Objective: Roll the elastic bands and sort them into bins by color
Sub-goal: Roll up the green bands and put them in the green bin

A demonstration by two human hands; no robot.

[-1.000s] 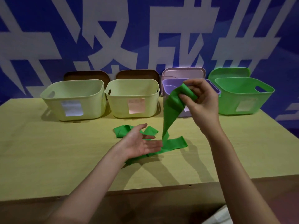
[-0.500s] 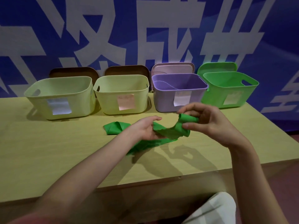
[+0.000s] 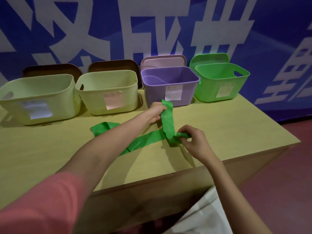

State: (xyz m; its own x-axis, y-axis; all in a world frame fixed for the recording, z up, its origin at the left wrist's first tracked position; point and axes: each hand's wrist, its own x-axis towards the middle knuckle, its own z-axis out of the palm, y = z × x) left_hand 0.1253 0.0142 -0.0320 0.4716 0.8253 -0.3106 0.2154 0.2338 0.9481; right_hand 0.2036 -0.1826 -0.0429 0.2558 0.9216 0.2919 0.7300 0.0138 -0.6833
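Rolling under way: right hand (image 3: 194,141) pinches green band (image 3: 167,122) end, seemingly coiled, left hand (image 3: 154,113) holds it taut at frame centre; next, keep winding

Rear wall (image 3: 278,31): blue backdrop bearing large white characters. Bench (image 3: 228,132): light yellow-green wood-grain top, darker front edge, one small hole in the front face. Floor (image 3: 287,174): dull reddish-brown, visible to the right. Lighting dim; soft shadows across the bench top.

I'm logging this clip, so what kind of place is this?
Probably a staged demo or recording booth, not a home: a printed blue banner as backdrop, a plain wooden table, and four labelled bins, including the green bin, lined up.
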